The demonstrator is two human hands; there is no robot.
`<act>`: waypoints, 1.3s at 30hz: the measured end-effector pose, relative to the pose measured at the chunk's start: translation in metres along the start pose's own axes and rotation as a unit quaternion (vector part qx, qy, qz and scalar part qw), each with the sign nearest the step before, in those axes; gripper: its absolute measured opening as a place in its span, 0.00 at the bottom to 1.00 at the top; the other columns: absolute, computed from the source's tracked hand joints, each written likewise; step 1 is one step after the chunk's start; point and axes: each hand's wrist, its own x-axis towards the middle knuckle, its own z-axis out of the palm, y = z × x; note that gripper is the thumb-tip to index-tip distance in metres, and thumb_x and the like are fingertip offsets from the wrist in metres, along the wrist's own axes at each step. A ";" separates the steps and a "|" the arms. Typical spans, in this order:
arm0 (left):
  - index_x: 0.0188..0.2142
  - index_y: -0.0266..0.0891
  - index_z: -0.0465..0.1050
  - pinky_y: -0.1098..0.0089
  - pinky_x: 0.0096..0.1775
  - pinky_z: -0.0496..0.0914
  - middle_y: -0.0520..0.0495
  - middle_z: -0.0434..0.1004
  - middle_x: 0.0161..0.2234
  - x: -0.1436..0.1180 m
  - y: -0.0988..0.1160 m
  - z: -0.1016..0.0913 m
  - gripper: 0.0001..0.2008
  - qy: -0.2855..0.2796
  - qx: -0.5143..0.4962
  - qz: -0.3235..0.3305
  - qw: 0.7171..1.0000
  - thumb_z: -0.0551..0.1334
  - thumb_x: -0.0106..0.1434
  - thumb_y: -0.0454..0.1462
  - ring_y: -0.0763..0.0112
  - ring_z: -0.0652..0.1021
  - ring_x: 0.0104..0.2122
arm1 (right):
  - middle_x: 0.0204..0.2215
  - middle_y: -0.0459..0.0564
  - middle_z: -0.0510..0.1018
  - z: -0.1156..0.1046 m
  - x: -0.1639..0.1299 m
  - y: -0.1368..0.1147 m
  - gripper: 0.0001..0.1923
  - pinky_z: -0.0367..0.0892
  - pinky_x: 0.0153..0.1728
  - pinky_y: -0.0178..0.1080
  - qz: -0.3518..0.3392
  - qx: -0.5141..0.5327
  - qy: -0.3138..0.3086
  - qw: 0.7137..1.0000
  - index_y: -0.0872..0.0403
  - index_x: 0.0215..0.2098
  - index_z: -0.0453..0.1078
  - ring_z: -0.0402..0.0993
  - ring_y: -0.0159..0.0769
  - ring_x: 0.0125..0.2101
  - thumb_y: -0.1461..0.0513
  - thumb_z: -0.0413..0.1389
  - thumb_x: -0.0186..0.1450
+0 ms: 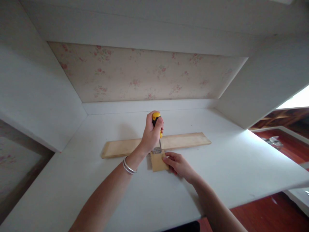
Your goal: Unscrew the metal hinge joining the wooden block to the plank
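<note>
On the white shelf (217, 167), the left hand (151, 135) has its fingers closed round an upright screwdriver (156, 124), tip on a metal hinge (156, 150) joining the long board (178, 141) to a small block (158, 162). The right hand (178, 164) lies flat, fingers pressing the block; keeping the driver vertical with firm downward pressure should stop slipping.

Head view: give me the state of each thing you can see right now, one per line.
left hand: closed around the screwdriver handle, upright over the hinge
screwdriver: vertical, tip down on the hinge
hinge: lying flat across the joint between the two wood pieces
long wood strip: flat on the white surface
small wood block: flat, butted against the strip
right hand: fingers pressed on the block, steadying it
</note>
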 end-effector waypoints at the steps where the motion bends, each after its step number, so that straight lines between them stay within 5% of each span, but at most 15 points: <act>1: 0.46 0.45 0.58 0.78 0.23 0.65 0.54 0.64 0.30 0.000 0.000 0.000 0.16 -0.001 0.002 -0.001 1.000 0.56 0.63 0.47 0.80 0.68 0.23 | 0.15 0.40 0.64 0.000 0.000 0.000 0.23 0.51 0.12 0.28 0.001 0.003 0.000 1.000 0.57 0.43 0.69 0.54 0.23 0.13 0.47 0.51 0.62; 10: 0.48 0.45 0.58 0.77 0.25 0.65 0.53 0.64 0.31 -0.003 -0.001 0.001 0.17 -0.014 0.019 -0.010 1.000 0.55 0.64 0.48 0.79 0.67 0.24 | 0.16 0.40 0.65 0.001 -0.001 -0.006 0.24 0.51 0.13 0.28 0.005 -0.002 0.009 1.000 0.57 0.43 0.69 0.55 0.23 0.14 0.47 0.52 0.61; 16: 0.55 0.46 0.61 0.74 0.38 0.69 0.47 0.68 0.42 -0.002 0.006 -0.003 0.20 -0.064 0.025 -0.065 0.996 0.53 0.65 0.47 0.73 0.71 0.39 | 0.16 0.41 0.65 0.000 -0.004 -0.007 0.22 0.51 0.13 0.28 0.005 0.006 0.003 1.000 0.57 0.41 0.70 0.54 0.23 0.14 0.47 0.52 0.61; 24: 0.49 0.42 0.61 0.73 0.35 0.70 0.43 0.69 0.45 -0.002 0.023 -0.006 0.18 -0.126 0.080 -0.057 0.987 0.60 0.61 0.41 0.70 0.72 0.40 | 0.16 0.40 0.64 -0.001 -0.002 -0.002 0.22 0.49 0.13 0.29 -0.010 0.012 -0.006 1.000 0.57 0.40 0.69 0.53 0.23 0.14 0.47 0.51 0.62; 31: 0.53 0.46 0.60 0.71 0.36 0.72 0.48 0.71 0.40 0.002 0.028 -0.010 0.26 -0.097 0.163 0.014 0.982 0.65 0.57 0.39 0.73 0.74 0.36 | 0.16 0.40 0.64 -0.001 -0.002 -0.003 0.22 0.50 0.13 0.29 -0.010 0.008 -0.006 1.000 0.57 0.40 0.70 0.53 0.23 0.14 0.47 0.51 0.61; 35: 0.52 0.48 0.68 0.68 0.43 0.71 0.47 0.70 0.43 0.000 0.039 -0.008 0.18 -0.139 0.291 0.104 0.941 0.60 0.61 0.37 0.70 0.73 0.41 | 0.16 0.40 0.65 -0.001 -0.001 -0.001 0.23 0.49 0.13 0.29 -0.012 0.013 -0.008 1.000 0.57 0.41 0.69 0.53 0.22 0.14 0.47 0.51 0.61; 39: 0.57 0.50 0.62 0.68 0.46 0.71 0.46 0.64 0.55 -0.003 0.056 -0.010 0.23 -0.204 0.318 0.102 0.920 0.54 0.63 0.31 0.66 0.68 0.52 | 0.16 0.40 0.64 -0.001 -0.001 -0.002 0.23 0.49 0.13 0.29 -0.010 0.007 -0.005 1.000 0.57 0.42 0.69 0.53 0.23 0.14 0.46 0.51 0.61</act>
